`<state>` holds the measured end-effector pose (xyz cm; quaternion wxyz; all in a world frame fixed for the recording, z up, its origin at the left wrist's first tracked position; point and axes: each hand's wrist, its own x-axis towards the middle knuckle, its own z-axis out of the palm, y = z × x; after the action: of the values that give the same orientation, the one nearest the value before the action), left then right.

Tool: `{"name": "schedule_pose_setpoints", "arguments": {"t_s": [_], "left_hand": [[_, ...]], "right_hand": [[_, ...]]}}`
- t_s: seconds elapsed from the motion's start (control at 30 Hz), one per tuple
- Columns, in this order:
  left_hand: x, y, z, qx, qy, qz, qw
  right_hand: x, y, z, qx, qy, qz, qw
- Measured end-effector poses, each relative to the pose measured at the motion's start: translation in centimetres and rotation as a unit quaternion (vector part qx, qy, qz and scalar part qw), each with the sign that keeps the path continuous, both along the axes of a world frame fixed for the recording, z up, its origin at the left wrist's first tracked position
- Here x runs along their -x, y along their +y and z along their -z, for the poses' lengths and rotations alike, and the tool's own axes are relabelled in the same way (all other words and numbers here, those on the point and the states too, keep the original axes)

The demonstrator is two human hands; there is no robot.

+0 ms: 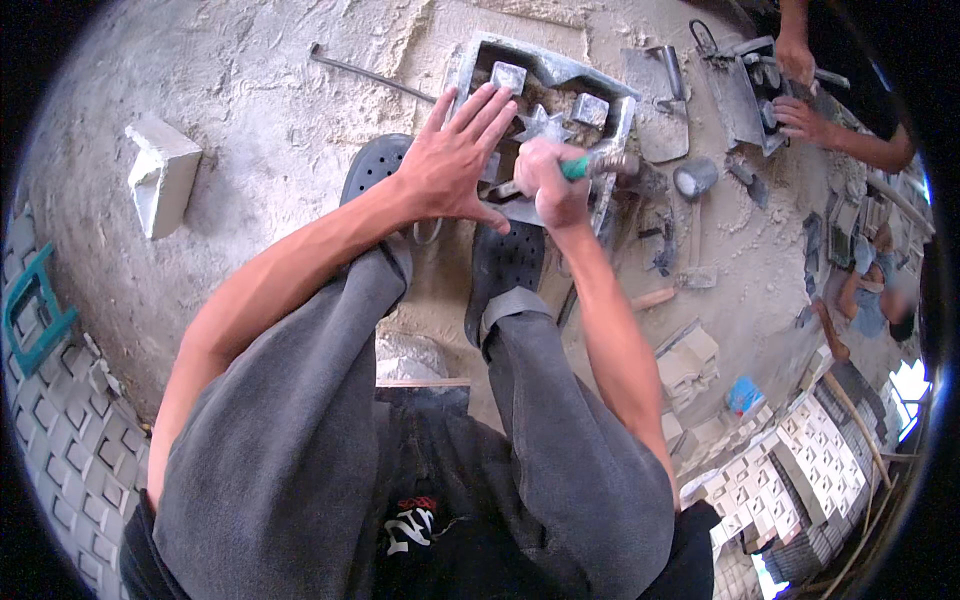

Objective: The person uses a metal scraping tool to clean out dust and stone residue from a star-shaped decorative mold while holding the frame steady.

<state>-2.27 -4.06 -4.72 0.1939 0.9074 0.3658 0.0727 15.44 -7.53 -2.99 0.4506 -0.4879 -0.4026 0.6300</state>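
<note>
Black shirt [470,540] and grey trousers [290,420]: lying nearest the camera, filling six o'clock. Left to right, items are running as follows.

Teal frame [40,310], nine o'clock: standing by the grey pavers.

Pale block [165,180], ten o'clock: resting on the dusty floor, its face showing a notch.

Thin metal rod [370,75], eleven o'clock: slanting toward the tray.

Left hand [445,165], just short of twelve: spreading its fingers palm-down over the tray's near-left part; grip open, holding nothing. Whether the palm is touching metal, one cannot tell.

Metal tray [624,118], twelve to one o'clock: sitting on the floor beyond the clogs, containing a pale cube [508,76] at its far left, a star-shaped piece [543,123] mid-tray, and a second cube [590,109] to the right.

Right hand [553,185], one o'clock: closing its grip around a green-handled tool [574,168] above the tray's near side; blur is hiding the tool's exact form.

Handling note, by judgement: the left hand should be bracing flat, fingers well off the tool's path; the right should be making short, controlled moves, sparing the star's points.

Trowel [665,110], between one and two: lying beside the tray.

Mallet [695,180], two o'clock: lying near the trowel.

Co-worker's hands [805,122], also two, farther out: working at another metal box.
</note>
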Motion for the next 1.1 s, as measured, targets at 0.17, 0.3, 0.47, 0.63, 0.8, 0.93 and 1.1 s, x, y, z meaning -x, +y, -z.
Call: {"name": "schedule_pose_setpoints", "arguments": {"t_s": [0.17, 0.3, 0.47, 0.63, 0.8, 0.93, 1.1], "left_hand": [[1.1, -0.3, -0.2, 0.006, 0.01, -0.018, 1.0], [0.3, 0.0, -0.2, 0.002, 0.006, -0.01, 1.0], [0.1, 0.1, -0.4, 0.01, -0.011, -0.01, 1.0], [0.8, -0.2, -0.4, 0.025, 0.011, -0.015, 1.0], [-0.1, 0.1, -0.7, 0.018, -0.007, -0.009, 1.0], [-0.2, 0.2, -0.6, 0.014, 0.0, -0.011, 1.0], [0.4, -0.1, -0.3, 0.02, 0.014, -0.014, 1.0]], "right_hand": [[-0.1, 1.1, -4.1, -0.055, -0.003, 0.007, 0.998], [1.3, -0.4, -1.6, -0.148, -0.098, 0.007, 0.984], [-0.3, -1.0, -0.3, -0.072, -0.04, 0.116, 0.99], [-0.8, -0.9, -5.2, -0.089, 0.137, 0.291, 0.943], [0.8, -3.4, 0.1, -0.059, -0.091, 0.31, 0.944], [-1.1, -3.6, -0.8, -0.103, -0.007, 0.251, 0.962], [-1.2, -3.6, -6.2, -0.07, 0.077, 0.338, 0.935]]}}
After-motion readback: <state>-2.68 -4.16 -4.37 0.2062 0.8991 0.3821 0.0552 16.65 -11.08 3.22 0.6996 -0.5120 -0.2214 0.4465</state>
